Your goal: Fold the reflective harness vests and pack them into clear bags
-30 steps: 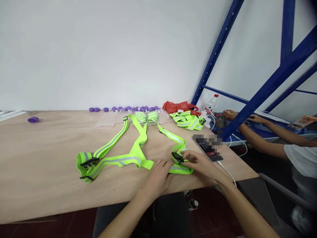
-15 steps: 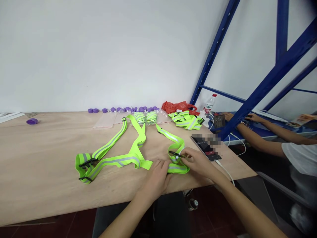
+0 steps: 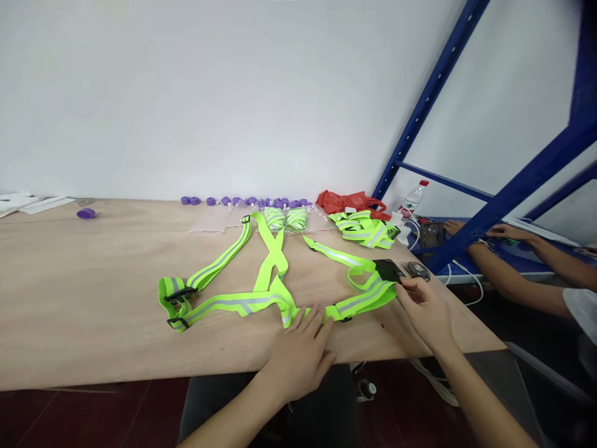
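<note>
A neon-green reflective strap harness (image 3: 252,300) lies spread over the wooden table, its straps crossing near the middle. My left hand (image 3: 301,348) rests on its lower strap near the front edge, fingers apart and lying flat. At the harness's right end, my right hand (image 3: 426,311) pinches the strap beside a black buckle piece (image 3: 388,270). More black buckles (image 3: 181,294) sit at the looped left end.
Behind the harness are bagged green straps (image 3: 285,218), purple rolls (image 3: 280,203), a red bag (image 3: 347,201), a folded strap bundle (image 3: 366,229) and a bottle (image 3: 413,198). Blue shelving (image 3: 513,186) and another person's arms (image 3: 499,264) are at right.
My right hand has moved right, drawing the harness's right end outward. My left hand's fingers have spread on the strap. The phone no longer shows; a round dark object appears there. The view has shifted.
</note>
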{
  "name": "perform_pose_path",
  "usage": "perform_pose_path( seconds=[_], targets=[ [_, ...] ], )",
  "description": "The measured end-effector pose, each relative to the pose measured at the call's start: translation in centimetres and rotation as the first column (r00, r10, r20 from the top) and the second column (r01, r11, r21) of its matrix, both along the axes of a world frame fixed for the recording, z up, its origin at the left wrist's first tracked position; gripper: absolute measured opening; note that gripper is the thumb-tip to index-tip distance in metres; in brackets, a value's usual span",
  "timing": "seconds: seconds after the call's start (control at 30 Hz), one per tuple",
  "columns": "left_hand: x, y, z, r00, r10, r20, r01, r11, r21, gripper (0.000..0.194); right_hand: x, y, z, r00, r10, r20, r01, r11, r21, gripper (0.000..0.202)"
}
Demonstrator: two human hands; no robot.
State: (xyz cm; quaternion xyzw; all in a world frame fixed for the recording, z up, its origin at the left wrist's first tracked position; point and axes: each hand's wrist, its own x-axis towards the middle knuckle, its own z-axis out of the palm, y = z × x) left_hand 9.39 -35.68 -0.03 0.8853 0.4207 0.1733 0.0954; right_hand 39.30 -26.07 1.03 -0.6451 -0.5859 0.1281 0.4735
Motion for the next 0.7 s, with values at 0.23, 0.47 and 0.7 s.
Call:
perform_pose_path(
  seconds=[0.23,0.47,0.7],
  targets=[
    [-9.7,-0.7,3.0,0.927,0.255,0.277,-0.321,0.919,0.230,0.037,-0.4,-0.3,0.9,0.926,0.099,0.365,-0.148,0.983,0.109,0.034],
    [-15.1,1.3,3.8,0.898,0.437,-0.059,-0.437,0.899,0.008,0.024,-10.8,-4.8,-0.5,0.643,0.435,0.630,-0.596,0.801,0.054,0.029],
    [-16.9,1.0,3.3,0.935,0.314,-0.162,-0.255,0.917,0.307,0.027,-12.5,-4.6,-0.7,0.388,0.486,0.783,-0.683,0.722,-0.110,0.031]
  ],
)
